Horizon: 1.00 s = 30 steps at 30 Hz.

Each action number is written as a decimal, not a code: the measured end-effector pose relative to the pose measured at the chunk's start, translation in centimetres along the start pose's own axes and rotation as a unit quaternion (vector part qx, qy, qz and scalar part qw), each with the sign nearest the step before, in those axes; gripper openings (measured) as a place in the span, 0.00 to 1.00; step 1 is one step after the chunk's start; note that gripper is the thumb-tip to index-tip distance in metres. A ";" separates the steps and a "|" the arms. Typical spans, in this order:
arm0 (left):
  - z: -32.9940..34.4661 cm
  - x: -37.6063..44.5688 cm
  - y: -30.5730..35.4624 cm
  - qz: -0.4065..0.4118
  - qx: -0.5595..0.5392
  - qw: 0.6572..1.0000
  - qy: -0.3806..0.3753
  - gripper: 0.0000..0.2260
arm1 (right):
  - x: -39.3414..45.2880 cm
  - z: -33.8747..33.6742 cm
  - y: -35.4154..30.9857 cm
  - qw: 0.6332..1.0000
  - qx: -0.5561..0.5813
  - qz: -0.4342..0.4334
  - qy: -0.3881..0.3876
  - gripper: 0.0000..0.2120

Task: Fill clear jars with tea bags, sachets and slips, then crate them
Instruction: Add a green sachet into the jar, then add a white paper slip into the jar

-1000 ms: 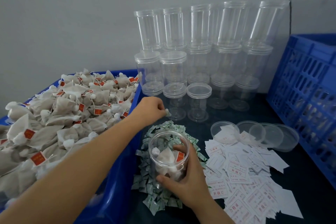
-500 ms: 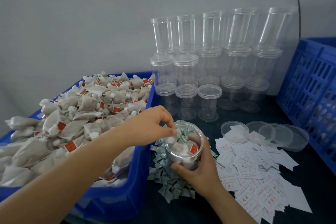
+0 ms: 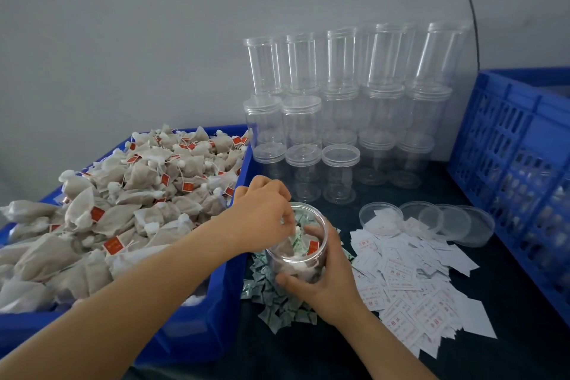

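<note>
Head | stacked jars (image 3: 339, 120) behind | blue bin (image 3: 216, 311) left | crate (image 3: 509, 163) right

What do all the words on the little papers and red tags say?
White slips: red printing, too blurred to read.
Red tags on the tea bags: too small to read.
Green-and-white sachets: markings too small to read.
Clear jars and blue crate: no writing visible.

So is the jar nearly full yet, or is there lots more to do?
Just started. The open jar, held by the right hand, has some tea bags inside; the left hand is adding a green sachet. Slips, lids and many empty jars wait.
</note>
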<state>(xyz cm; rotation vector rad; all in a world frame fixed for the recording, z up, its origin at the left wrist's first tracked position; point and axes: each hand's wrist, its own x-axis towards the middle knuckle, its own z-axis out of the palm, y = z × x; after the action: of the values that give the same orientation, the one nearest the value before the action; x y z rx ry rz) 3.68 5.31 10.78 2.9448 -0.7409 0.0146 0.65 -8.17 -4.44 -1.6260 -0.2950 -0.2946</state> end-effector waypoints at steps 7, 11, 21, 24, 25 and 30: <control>-0.7 -0.4 -0.3 0.021 0.008 0.994 0.106 0.10 | 1.8 0.0 -1.8 0.999 0.040 0.006 -0.018 0.43; -1.2 -0.6 -0.5 0.029 -0.140 0.952 0.272 0.08 | 2.6 -1.6 -2.6 0.997 0.069 0.037 0.027 0.41; 5.6 -0.5 4.3 0.010 -0.303 0.923 0.238 0.09 | 0.5 -8.6 -3.3 0.996 0.015 0.046 0.070 0.41; 7.5 0.3 5.7 -0.001 -0.295 0.941 0.166 0.07 | -0.8 -10.7 -3.4 0.995 -0.012 0.053 0.086 0.40; 8.2 0.6 6.1 -0.005 -0.287 0.949 0.134 0.07 | -1.3 -11.3 -3.4 0.994 -0.022 0.054 0.091 0.39; 11.8 1.1 7.8 -0.043 -0.219 0.975 -0.004 0.14 | -3.1 -13.9 -3.1 0.990 -0.054 0.045 0.118 0.42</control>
<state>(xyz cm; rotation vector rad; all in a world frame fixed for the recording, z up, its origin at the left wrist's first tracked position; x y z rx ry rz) 0.75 -3.26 -0.16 2.5502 -0.5334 -0.1474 -3.58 -21.80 -1.68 -1.6861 -0.0252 -0.4369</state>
